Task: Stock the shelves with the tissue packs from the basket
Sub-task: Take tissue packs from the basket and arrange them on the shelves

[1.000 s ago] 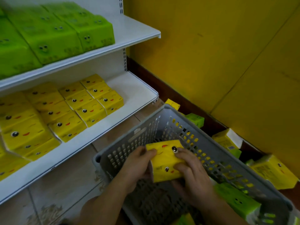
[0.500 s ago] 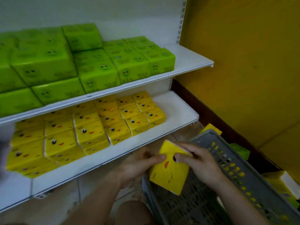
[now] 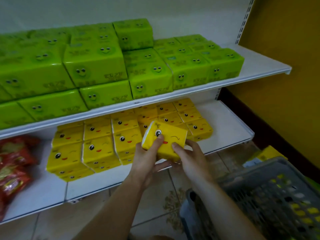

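Both my hands hold one yellow tissue pack with a winking face, just above the front edge of the lower shelf. My left hand grips its left end, thumb on the face. My right hand grips its right side from below. Rows of yellow tissue packs lie on the lower shelf behind it. Green tissue packs fill the upper shelf. The grey basket stands on the floor at the lower right.
Red packets lie at the left end of the lower shelf. White shelf surface shows to the right of the yellow rows. A yellow wall closes the right side. More packs lie on the floor behind the basket.
Both hands lifted the yellow pack out of the basket and carried it up and left to the lower shelf's front edge. The view swung from the basket to the shelves.
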